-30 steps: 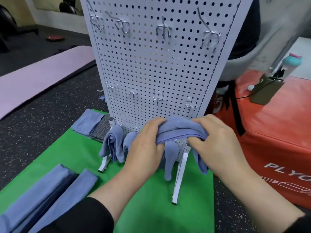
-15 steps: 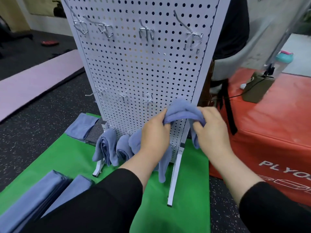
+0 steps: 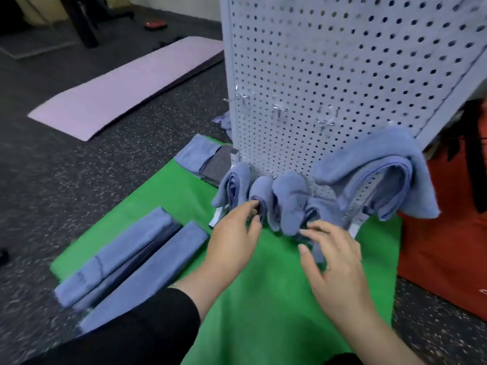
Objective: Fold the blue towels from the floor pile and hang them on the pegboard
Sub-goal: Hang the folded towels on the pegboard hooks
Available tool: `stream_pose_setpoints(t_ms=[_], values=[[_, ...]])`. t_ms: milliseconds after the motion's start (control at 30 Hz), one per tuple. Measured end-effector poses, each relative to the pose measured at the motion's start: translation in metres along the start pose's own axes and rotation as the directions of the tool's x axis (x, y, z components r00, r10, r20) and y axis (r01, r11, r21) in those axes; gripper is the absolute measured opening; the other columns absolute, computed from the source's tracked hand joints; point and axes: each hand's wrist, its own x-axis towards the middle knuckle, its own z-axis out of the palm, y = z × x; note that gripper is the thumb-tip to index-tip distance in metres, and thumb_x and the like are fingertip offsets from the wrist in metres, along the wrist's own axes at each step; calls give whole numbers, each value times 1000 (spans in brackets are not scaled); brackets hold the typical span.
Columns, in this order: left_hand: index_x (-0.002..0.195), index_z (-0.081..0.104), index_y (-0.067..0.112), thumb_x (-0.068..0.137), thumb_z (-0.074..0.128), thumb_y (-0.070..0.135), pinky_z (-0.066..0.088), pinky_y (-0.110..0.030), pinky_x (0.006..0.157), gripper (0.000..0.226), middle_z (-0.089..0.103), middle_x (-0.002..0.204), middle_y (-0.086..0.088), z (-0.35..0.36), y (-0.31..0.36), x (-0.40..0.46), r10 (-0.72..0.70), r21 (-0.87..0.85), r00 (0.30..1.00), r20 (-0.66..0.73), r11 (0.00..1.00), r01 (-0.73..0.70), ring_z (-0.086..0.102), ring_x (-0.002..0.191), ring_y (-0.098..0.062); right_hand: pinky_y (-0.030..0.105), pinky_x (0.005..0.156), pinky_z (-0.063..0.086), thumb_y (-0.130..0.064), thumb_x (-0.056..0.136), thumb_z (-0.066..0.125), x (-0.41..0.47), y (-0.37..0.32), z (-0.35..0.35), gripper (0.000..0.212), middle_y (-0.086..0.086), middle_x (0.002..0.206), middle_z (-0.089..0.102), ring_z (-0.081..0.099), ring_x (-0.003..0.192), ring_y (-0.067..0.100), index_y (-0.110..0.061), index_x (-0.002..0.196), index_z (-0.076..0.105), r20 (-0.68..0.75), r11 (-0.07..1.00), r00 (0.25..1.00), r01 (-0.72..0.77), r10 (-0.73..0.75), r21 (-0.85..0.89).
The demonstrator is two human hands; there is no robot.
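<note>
No writing could be read anywhere; the only trace was a bit of white lettering at the far edge of the red box (image 3: 445, 246) at 3 o'clock, too cut off to make out, and a dark stitched mark on one folded towel that I could not read either.

My left hand (image 3: 234, 241) was loosely open, fingers relaxed and slightly bent, its fingertips touching the lower edge of the second hanging towel (image 3: 259, 191) without pinching it. My right hand (image 3: 334, 262) was open too, fingers spread and nearly straight, its fingertips at the bottom of the third hanging towel (image 3: 292, 204); whether they touched the cloth or hung just short of it I could not tell through the blur. Neither hand gripped anything.

The white pegboard (image 3: 342, 75) stood upright at 12 o'clock on the green mat (image 3: 263, 299). Along its lowest row of hooks hung a first rolled blue towel (image 3: 232, 185) at the left end, then the two by my fingers, and at 2 o'clock a larger blue towel (image 3: 379, 169) draped in an arch over the board's right leg. At 9 o'clock lay a pile of folded blue towels (image 3: 126, 256) on the mat, well apart from the board. Another folded towel (image 3: 197, 154) lay at 11 o'clock beside the board's foot, and a pink mat (image 3: 118, 88) lay further off on the dark floor.
</note>
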Motion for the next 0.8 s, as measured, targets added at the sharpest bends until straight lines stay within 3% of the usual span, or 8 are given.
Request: stream_pose_setpoints(t_ms=[67, 167, 333, 433, 533, 600, 700, 800], values=[[133, 60, 25, 98, 55, 25, 52, -39, 90, 35, 71, 122, 1, -23, -50, -11, -115, 115, 993, -17, 987, 116, 66, 106, -25, 36, 100, 38, -40, 92, 51, -8, -15, 43, 35, -3, 124, 62, 61, 112, 23, -20, 113, 70, 211, 1000, 978, -4, 0, 20], [132, 63, 19, 99, 54, 25, 50, -39, 94, 35, 70, 125, -6, -61, -115, -31, -214, 225, 974, -71, 948, 224, 65, 112, -29, 42, 100, 46, -44, 91, 48, -13, -44, 103, 40, -3, 129, 63, 63, 115, 24, -21, 117, 69, 403, 998, 914, 32, -50, 53], [100, 70, 14, 98, 54, 22, 50, -41, 77, 18, 74, 98, -8, -123, -191, -52, -167, 393, 977, -134, 896, 207, 65, 95, -32, 43, 107, 41, -42, 91, 48, 1, -105, 182, 49, -3, 146, 55, 52, 133, 19, -22, 134, 62, 584, 993, 802, 102, -122, 67], [117, 69, 11, 99, 54, 24, 50, -42, 84, 26, 70, 108, -12, -159, -229, -41, -201, 473, 969, -145, 846, 246, 63, 101, -35, 41, 115, 32, -37, 97, 50, 14, -140, 223, 51, -5, 156, 44, 42, 143, 18, -24, 146, 50, 653, 979, 731, 188, -197, 85], [131, 58, 12, 101, 49, 33, 48, -44, 90, 38, 63, 122, -14, -180, -265, -25, -376, 596, 924, -66, 728, 338, 58, 115, -36, 45, 119, 27, -31, 102, 52, 24, -166, 259, 54, -6, 164, 29, 28, 151, 15, -24, 154, 38, 719, 961, 655, 268, -235, 70], [132, 56, 13, 101, 47, 34, 47, -43, 93, 39, 62, 128, -14, -183, -287, -19, -467, 605, 884, 17, 709, 362, 57, 119, -35, 49, 121, 22, -28, 103, 49, 28, -176, 281, 57, -6, 168, 19, 19, 154, 15, -24, 157, 30, 774, 953, 595, 302, -214, 32], [115, 60, 12, 100, 49, 35, 50, -43, 91, 29, 66, 125, -16, -177, -313, -11, -502, 544, 860, 97, 750, 377, 60, 114, -37, 55, 121, 12, -20, 104, 42, 31, -179, 312, 63, -8, 170, 1, 4, 156, 17, -26, 160, 14, 862, 932, 486, 359, -141, -50], [90, 52, 19, 98, 54, 35, 46, -36, 78, 19, 68, 109, -14, -171, -326, -3, -493, 492, 860, 134, 786, 374, 62, 102, -36, 59, 122, 9, -14, 102, 38, 33, -176, 330, 69, -8, 170, -5, -2, 157, 20, -27, 161, 6, 900, 909, 428, 401, -76, -114]])
